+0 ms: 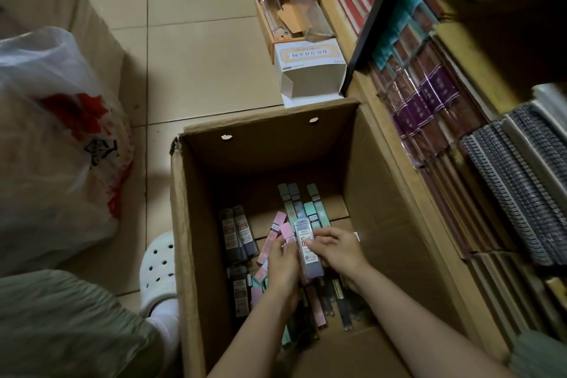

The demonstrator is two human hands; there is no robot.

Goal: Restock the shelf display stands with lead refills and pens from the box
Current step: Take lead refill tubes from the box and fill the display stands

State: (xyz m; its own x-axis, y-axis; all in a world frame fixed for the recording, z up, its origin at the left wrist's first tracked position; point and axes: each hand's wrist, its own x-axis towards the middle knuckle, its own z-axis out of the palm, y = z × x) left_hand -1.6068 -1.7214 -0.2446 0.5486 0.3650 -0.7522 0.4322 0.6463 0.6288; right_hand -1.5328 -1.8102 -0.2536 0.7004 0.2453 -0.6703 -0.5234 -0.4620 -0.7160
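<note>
fingers [319,238] pinch a refill pack [308,250] over box [196,224] on tiled floor [199,55].

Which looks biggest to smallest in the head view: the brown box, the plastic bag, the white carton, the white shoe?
1. Brown box, or the plastic bag; both run off frame, so that order is unsure.
2. White carton.
3. White shoe, though it sits nearer the camera than the carton.
</note>
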